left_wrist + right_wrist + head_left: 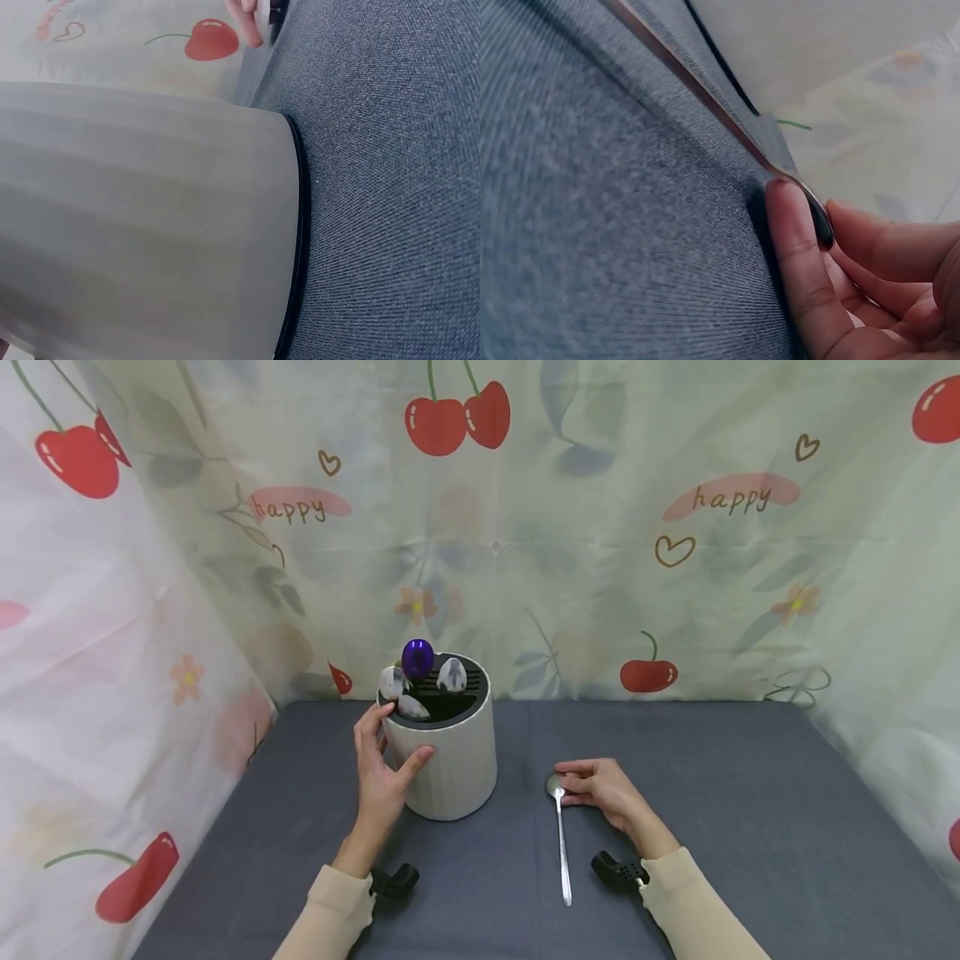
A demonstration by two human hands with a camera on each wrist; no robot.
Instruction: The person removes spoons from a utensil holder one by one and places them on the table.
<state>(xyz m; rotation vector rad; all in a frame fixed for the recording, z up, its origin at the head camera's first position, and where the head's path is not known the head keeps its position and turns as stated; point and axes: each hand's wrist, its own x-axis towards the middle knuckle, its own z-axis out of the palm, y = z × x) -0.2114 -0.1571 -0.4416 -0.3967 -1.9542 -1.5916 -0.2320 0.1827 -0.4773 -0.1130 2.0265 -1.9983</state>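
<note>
My left hand (381, 789) grips a white ribbed utensil holder (453, 777) from its left, thumb on the front wall and fingers at the black rim. The holder's wall (150, 225) fills much of the left wrist view. Bowl up in it stand a shiny purple spoon (417, 658) and several silver spoon heads (452, 677); their handles are hidden inside. To the right, my right hand (609, 793) pinches a long silver spoon (563, 852) by its bowl, handle toward me. In the right wrist view, thumb and fingers hold the spoon's bowl (817, 214) low over the cloth.
A dark grey cloth (712, 777) covers the table. Behind and at both sides hangs a curtain (495, 577) printed with cherries. Each wrist wears a black camera mount, such as the right one (618, 870).
</note>
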